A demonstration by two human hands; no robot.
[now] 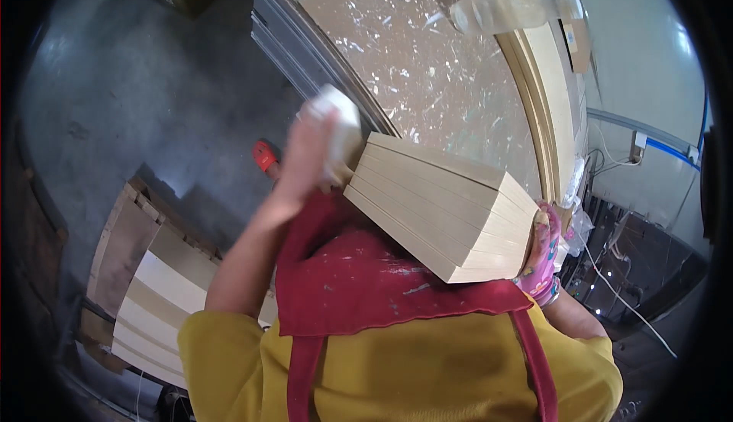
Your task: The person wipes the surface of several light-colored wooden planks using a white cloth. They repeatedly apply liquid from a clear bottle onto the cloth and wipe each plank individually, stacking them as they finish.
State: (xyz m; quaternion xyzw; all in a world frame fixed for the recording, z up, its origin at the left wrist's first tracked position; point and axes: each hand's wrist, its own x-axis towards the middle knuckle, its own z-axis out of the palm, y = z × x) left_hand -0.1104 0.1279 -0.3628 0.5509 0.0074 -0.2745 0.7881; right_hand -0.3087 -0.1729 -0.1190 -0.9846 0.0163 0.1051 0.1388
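A stack of cream-coloured wooden strips point(435, 204) lies slanted between the worktable's near edge and my red apron point(359, 277). At the stack's left end my left hand point(303, 151), smeared by motion, is closed around a white block point(336, 117) that looks soft or foam-like; its exact kind is unclear. My right hand point(540, 258), in a pink flowered glove or cuff, is at the stack's right end. The strips hide its fingers, so their grip does not show.
Pale flecks and scraps dot the brown worktable point(427, 78). A clear plastic bottle point(511, 11) lies there near long cream strips point(546, 109). More boards point(156, 292) are stacked at lower left. A red shoe point(264, 155) shows beside the table; cables point(626, 288) hang at right.
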